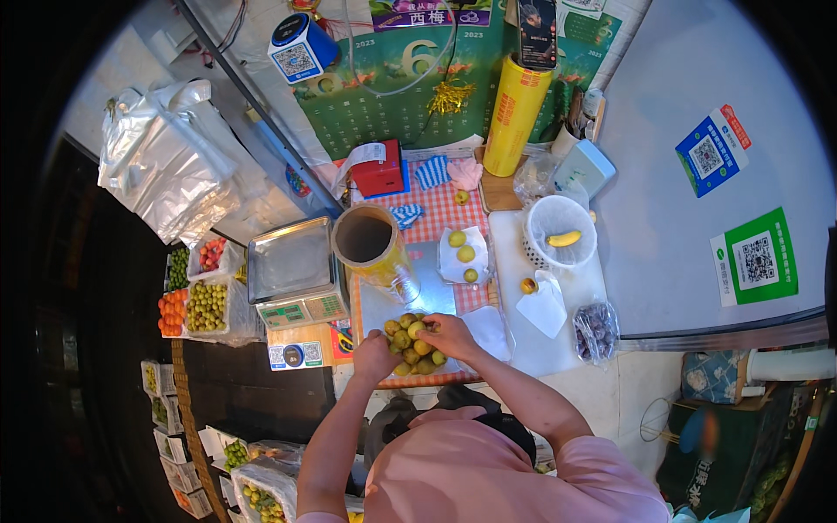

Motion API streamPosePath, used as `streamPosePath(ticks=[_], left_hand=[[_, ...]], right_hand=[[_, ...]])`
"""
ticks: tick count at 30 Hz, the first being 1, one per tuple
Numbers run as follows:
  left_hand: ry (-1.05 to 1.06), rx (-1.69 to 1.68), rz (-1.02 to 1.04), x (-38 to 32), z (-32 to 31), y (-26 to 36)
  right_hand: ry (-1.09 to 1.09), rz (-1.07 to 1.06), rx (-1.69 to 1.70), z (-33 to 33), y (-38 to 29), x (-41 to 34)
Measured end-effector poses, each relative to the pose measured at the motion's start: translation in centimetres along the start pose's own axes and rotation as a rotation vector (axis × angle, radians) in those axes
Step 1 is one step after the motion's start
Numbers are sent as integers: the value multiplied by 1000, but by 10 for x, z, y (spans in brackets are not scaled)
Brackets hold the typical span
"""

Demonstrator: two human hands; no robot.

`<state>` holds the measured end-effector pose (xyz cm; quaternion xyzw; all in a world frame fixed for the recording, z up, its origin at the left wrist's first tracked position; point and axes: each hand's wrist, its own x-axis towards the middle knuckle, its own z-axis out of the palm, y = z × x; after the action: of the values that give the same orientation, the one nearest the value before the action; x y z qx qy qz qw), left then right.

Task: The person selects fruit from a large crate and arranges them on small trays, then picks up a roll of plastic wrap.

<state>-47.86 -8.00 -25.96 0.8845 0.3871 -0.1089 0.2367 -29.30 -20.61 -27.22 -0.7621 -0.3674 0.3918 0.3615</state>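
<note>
A heap of round yellow-green fruit [410, 353] sits at the table's front edge, close before me. My left hand [375, 358] is against the left side of the heap, its fingertips partly hidden by the fruit. From the right, my right hand [451, 337] has its fingertips on one fruit at the top of the heap. Whatever holds the heap underneath is mostly hidden. Just beyond stands a large cling film roll [399, 278] with an open cardboard core. To its right, a white sheet [445, 268] in clear plastic bears three similar fruits, and a white paper [487, 330] lies nearer.
A weighing scale [297, 314] with a steel pan is at left. On the right, a white cutting board [510, 245] bears a basket [528, 252] with a banana [563, 238] and a bag of dark fruit [595, 332]. A red printer [386, 171] and yellow film roll [516, 118] stand behind.
</note>
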Motion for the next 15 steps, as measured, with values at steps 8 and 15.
streamPosePath(ticks=[8,15], left_hand=[[162,-106,36,-18,15,-9],[350,-281,-68,-39,38,-7]], right_hand=[[-32,16,139,21,37,15],[12,-52,43,7,13,8]])
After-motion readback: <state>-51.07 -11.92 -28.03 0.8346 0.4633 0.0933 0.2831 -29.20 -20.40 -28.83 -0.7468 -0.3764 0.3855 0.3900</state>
